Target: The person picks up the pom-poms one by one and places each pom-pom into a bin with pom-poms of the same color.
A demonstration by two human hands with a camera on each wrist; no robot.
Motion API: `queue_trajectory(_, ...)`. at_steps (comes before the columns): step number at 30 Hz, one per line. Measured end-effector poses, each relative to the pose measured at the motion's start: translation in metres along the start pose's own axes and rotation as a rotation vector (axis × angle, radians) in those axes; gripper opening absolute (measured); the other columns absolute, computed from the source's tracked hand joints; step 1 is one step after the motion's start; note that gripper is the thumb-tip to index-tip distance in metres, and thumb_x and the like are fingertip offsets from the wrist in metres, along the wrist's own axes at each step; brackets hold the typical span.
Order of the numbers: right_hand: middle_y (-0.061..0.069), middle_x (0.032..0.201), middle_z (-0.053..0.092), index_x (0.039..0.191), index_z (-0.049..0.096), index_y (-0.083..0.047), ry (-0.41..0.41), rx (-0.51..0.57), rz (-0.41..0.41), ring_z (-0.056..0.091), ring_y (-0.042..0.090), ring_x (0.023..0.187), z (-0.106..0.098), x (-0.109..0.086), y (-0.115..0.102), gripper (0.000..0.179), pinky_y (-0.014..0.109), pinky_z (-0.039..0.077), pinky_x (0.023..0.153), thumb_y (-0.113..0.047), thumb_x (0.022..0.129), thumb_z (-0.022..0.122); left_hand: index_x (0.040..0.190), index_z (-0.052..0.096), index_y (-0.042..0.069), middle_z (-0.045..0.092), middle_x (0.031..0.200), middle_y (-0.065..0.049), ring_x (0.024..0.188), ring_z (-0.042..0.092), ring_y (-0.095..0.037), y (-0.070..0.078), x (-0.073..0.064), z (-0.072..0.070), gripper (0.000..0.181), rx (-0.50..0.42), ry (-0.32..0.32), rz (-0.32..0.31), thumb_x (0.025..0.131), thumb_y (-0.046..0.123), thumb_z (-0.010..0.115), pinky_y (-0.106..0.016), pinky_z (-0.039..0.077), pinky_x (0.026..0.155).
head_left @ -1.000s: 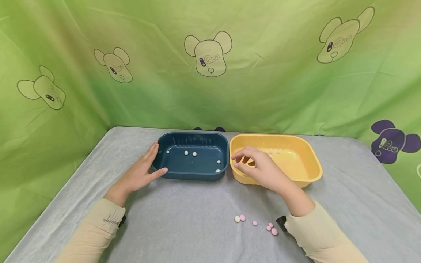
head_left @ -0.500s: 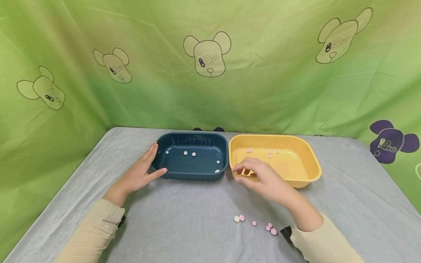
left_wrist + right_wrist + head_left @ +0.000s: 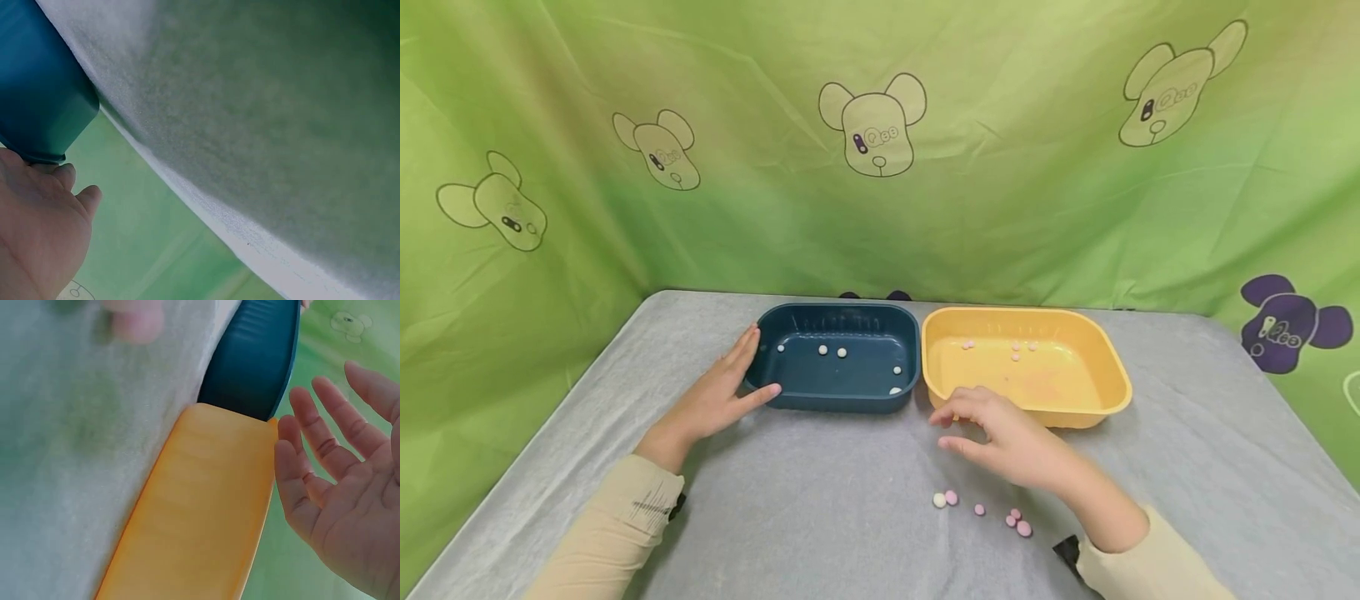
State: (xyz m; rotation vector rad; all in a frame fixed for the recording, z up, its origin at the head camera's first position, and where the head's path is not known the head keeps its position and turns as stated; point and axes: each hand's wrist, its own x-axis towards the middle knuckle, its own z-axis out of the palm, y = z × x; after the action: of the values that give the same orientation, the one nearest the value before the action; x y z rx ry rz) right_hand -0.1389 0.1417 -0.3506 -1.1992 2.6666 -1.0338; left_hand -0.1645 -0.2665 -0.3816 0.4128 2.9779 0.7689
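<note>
The step in hand, I judge, is fetching a loose piece. The right hand (image 3: 1003, 437) is empty and loosely open, fingers softly bent, thumb well apart, palm bare in the right wrist view. From it, the shallow yellow plastic basin (image 3: 1067, 375) lies at 12 to 1 o'clock; whether they touch I cannot tell. At its 6 to 8 o'clock, on the grey cloth-covered tabletop (image 3: 820, 483), are the loose pieces: a small round off-white piece (image 3: 939, 500) touching a small round pink piece (image 3: 951, 497) near 8, a lone pink piece (image 3: 979, 509) at 7, and a tight cluster of three pink pieces (image 3: 1024, 528) at 6.

Pink pieces rest in the yellow basin; white pieces (image 3: 823, 350) lie in the dark blue plastic basin (image 3: 831, 403) at its 9 o'clock. The next move probably calls for lowering thumb and fingertips to pinch one piece lightly, without nudging its neighbour.

The left hand (image 3: 718, 396) is open, fingers straight against the blue basin's 9 o'clock end, thumb at the near rim around 8, holding no piece.
</note>
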Motion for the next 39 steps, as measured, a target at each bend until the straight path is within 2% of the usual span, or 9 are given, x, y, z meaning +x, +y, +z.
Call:
queue_trajectory(7, -0.003, 0.099, 0.067, 0.107, 0.070, -0.014, -0.086, 0.001, 0.009, 0.058, 0.014, 0.089, 0.003, -0.008, 0.000, 0.017, 0.028, 0.050, 0.076, -0.021, 0.092, 0.071, 0.161, 0.001, 0.011, 0.000, 0.169, -0.009, 0.155, 0.008, -0.032, 0.000, -0.001, -0.001, 0.096, -0.010, -0.003, -0.004, 0.096, 0.057, 0.055, -0.064, 0.011, 0.121)
queue_trajectory(12, -0.006, 0.099, 0.066, 0.105, 0.071, -0.014, -0.142, -0.007, -0.032, 0.058, 0.011, 0.089, 0.006, -0.008, 0.001, 0.015, 0.028, 0.050, 0.079, -0.019, 0.091, 0.072, 0.160, 0.002, 0.011, 0.000, 0.169, -0.008, 0.155, 0.007, -0.032, 0.001, -0.001, -0.001, 0.096, -0.014, -0.008, -0.006, 0.096, 0.058, 0.055, -0.064, 0.011, 0.121)
queue_trajectory(15, -0.008, 0.100, 0.064, 0.105, 0.071, -0.016, -0.204, -0.010, -0.008, 0.059, 0.010, 0.093, 0.008, -0.008, 0.000, 0.014, 0.029, 0.050, 0.084, -0.021, 0.091, 0.072, 0.160, 0.002, 0.011, -0.001, 0.169, -0.008, 0.155, 0.007, -0.032, 0.001, -0.001, -0.001, 0.096, -0.019, -0.008, -0.006, 0.096, 0.058, 0.055, -0.064, 0.011, 0.121)
queue_trajectory(19, -0.012, 0.102, 0.062, 0.107, 0.071, -0.019, -0.292, -0.018, 0.067, 0.057, 0.007, 0.096, 0.011, -0.008, -0.002, 0.015, 0.029, 0.050, 0.089, -0.024, 0.092, 0.071, 0.160, 0.001, 0.011, 0.000, 0.169, -0.008, 0.155, 0.008, -0.031, 0.000, -0.001, -0.002, 0.096, -0.015, -0.007, -0.007, 0.096, 0.058, 0.055, -0.063, 0.011, 0.121)
queue_trajectory(22, -0.014, 0.103, 0.061, 0.105, 0.071, -0.021, -0.331, -0.018, 0.084, 0.056, 0.006, 0.096, 0.013, -0.006, 0.000, 0.015, 0.028, 0.050, 0.090, -0.026, 0.092, 0.072, 0.161, 0.002, 0.011, 0.000, 0.169, -0.009, 0.155, 0.008, -0.031, 0.000, 0.000, -0.002, 0.096, -0.015, -0.003, -0.003, 0.096, 0.058, 0.055, -0.064, 0.011, 0.121)
queue_trajectory(34, -0.012, 0.099, 0.061, 0.101, 0.071, -0.020, -0.361, 0.028, 0.040, 0.054, 0.003, 0.090, 0.016, -0.005, 0.003, 0.017, 0.026, 0.049, 0.083, -0.033, 0.091, 0.073, 0.161, 0.001, 0.012, -0.001, 0.169, -0.007, 0.155, 0.008, -0.032, -0.002, 0.000, -0.001, 0.096, -0.015, -0.001, 0.001, 0.096, 0.058, 0.055, -0.064, 0.012, 0.121)
queue_trajectory(39, -0.014, 0.100, 0.059, 0.101, 0.071, -0.021, -0.379, 0.015, 0.062, 0.053, 0.004, 0.095, 0.020, -0.005, 0.005, 0.014, 0.027, 0.049, 0.089, -0.030, 0.090, 0.073, 0.161, 0.002, 0.012, -0.001, 0.169, -0.005, 0.155, 0.008, -0.032, -0.001, 0.000, -0.001, 0.096, -0.018, -0.004, -0.002, 0.096, 0.058, 0.055, -0.064, 0.011, 0.121)
